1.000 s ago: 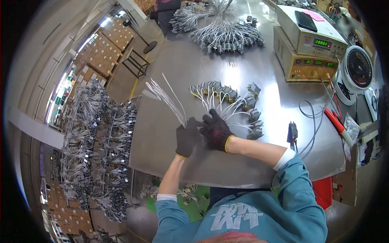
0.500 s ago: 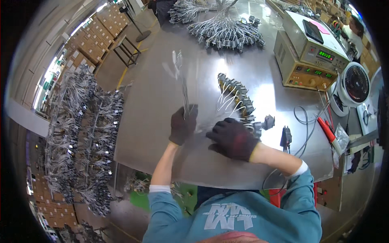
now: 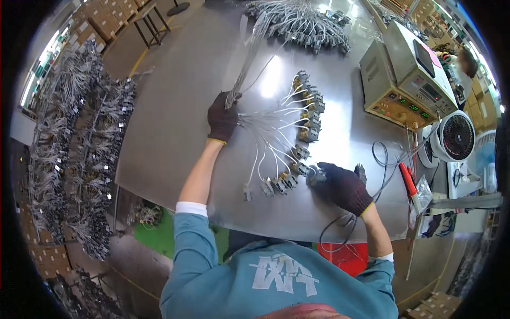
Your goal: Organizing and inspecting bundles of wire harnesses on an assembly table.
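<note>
The left hand [image 3: 223, 117] stands over the middle of the metal table [image 3: 170, 127], its grip clenched around a bundle of white cables [image 3: 265, 120]. The cables' free ends [image 3: 252, 58] rise from the fist toward the far side, while on the right they fan out over the table to a curved row of grey and yellowish connectors [image 3: 312, 114], which bends back toward the near edge. At the near right part of this row, the fingers of the right hand [image 3: 344, 186] are at a grey connector [image 3: 317, 176]; whether that grip is grasping it, I cannot tell. Just beyond the right hand is a dark plug [image 3: 360, 171], with a looped grey cord [image 3: 380, 159] and a red-handled tool [image 3: 407, 179] farther right. A white fan [image 3: 456, 137] and two stacked instruments [image 3: 383, 87] stand at the far right. A larger heap of cables [image 3: 305, 25] lies at the far side, and racks of cables [image 3: 79, 154] stand left of the table.
</note>
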The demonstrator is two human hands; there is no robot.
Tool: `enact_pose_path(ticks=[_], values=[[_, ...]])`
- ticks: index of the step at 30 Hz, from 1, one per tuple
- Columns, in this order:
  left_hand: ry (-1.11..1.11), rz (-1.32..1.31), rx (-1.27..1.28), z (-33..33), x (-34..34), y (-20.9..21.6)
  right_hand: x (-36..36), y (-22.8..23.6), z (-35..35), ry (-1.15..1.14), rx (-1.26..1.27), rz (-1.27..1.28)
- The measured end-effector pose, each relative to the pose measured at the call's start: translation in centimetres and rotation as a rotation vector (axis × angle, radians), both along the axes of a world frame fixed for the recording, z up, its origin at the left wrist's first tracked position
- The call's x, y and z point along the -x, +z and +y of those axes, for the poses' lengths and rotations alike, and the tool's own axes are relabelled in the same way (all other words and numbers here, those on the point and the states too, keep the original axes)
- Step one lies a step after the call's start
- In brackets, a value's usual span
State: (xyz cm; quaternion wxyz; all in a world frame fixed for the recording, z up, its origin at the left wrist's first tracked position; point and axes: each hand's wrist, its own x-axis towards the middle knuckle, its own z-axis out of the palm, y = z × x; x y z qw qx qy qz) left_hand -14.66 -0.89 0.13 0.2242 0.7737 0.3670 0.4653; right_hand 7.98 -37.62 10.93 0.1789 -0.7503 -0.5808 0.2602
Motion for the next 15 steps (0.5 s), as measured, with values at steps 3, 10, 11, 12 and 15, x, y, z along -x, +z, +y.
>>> enact_pose_path(ticks=[3, 10, 11, 12, 15], values=[[-0.031, -0.078, 0.102, 0.0, 0.0, -0.4, 0.4, -0.1, 0.4, 0.090, -0.174, -0.175], [-0.053, -0.088, 0.148, -0.6, 0.4, 1.4, 1.8, 1.5, 1.5, 0.094, -0.315, -0.590], [-0.062, -0.077, 0.144, -0.5, 0.5, 1.3, 2.1, 0.8, 1.4, 0.095, -0.313, -0.591], [-0.073, -0.067, 0.138, -0.4, 0.3, 1.2, 2.2, -0.6, 1.4, 0.076, -0.314, -0.570], [-0.098, -0.074, 0.173, -0.4, 0.7, 0.9, 3.6, -0.4, 2.5, 0.009, -0.356, -0.431]])
